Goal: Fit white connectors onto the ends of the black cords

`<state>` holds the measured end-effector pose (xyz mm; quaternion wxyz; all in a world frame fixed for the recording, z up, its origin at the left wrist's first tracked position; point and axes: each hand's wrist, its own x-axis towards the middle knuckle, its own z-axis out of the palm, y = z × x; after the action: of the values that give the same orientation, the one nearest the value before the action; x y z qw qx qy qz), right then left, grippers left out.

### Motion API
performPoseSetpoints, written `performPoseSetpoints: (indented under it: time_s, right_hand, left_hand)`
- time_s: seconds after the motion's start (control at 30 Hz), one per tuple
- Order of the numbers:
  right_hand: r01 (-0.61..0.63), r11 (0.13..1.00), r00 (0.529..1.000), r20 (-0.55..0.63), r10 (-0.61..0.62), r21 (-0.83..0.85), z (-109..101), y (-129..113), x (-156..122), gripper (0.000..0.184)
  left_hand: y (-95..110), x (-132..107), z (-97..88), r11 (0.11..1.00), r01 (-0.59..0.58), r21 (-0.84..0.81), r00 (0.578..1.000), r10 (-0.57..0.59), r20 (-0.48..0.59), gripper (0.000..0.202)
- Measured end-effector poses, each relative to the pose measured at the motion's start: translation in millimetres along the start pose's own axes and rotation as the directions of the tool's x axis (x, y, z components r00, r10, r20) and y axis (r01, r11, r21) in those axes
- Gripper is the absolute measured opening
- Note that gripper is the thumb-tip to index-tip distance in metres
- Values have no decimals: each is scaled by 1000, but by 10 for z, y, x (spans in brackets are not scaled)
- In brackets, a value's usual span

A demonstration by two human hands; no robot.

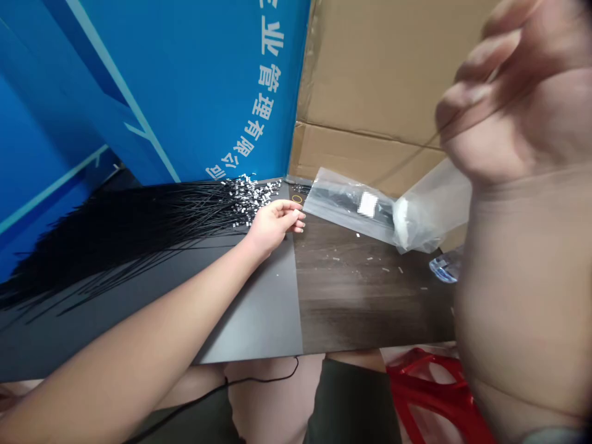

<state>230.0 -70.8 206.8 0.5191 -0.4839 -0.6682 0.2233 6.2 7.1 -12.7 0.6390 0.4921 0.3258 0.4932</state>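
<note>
A two-tone table, grey board on the left half and dark wood grain on the right, with small white bits scattered across the wood. Behind it, a blue banner with white Chinese lettering, meeting a cardboard box at the corner. Below the table edge, a black cord over the lap and a red plastic frame.

On the wood near the box, a clear bag of black ties under a blurred white label, touching a second, whitish bag; just past them, a clear plastic piece. Across the grey half, black cable ties in a wide fan, white-tipped ends bunched near the banner.

Left hand resting on the table, loosely curled and empty, just beside those white tips. Right hand raised close to the camera, blurred, fingers curled, a thin dark strand running down from them; no telling whether pinched or not
</note>
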Motion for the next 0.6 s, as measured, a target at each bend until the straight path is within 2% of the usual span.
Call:
performPoseSetpoints:
  time_s: [0.03,0.07,0.1,0.17,0.2,0.23,0.27,0.33,0.43,0.53,0.6]
  right_hand:
    - [-54,994,992,-107,64,92,12,46,-66,68]
    - [-113,974,976,-161,146,195,48,126,-118,62]
    - [-177,934,965,-130,226,312,106,237,-159,55]
    - [-315,781,936,40,350,539,285,533,-224,34]
    - [-370,717,916,104,387,590,401,702,-255,21]
    - [-403,654,907,187,377,639,530,873,-291,9]
    - [-421,629,902,227,368,654,666,1037,-331,11]
    - [-425,659,903,235,361,621,928,1315,-423,32]
    - [-354,743,934,185,304,567,1199,1548,-553,44]
    - [-360,745,932,174,319,561,1291,1594,-621,44]
    - [-397,725,917,214,336,563,1296,1580,-636,42]
  left_hand:
    - [-1,2,-11,1000,-3,-5,1000,3,8,9]
    - [-3,3,-22,1000,-7,-10,1000,7,16,11]
    - [-5,4,-31,1000,-10,-14,1000,11,22,13]
    - [-9,5,-46,1000,-21,-22,999,21,29,20]
    - [-9,4,-51,999,-28,-25,999,28,28,24]
    - [-8,2,-53,999,-34,-26,999,34,23,28]
    - [-7,0,-54,999,-39,-27,999,40,19,32]
    - [-5,-9,-48,998,-49,-28,999,50,19,39]
    - [-5,-27,-27,997,-71,-24,997,71,35,43]
    - [-1,-48,-2,997,-82,-9,996,82,33,43]
    - [6,-59,9,997,-71,0,997,71,28,42]
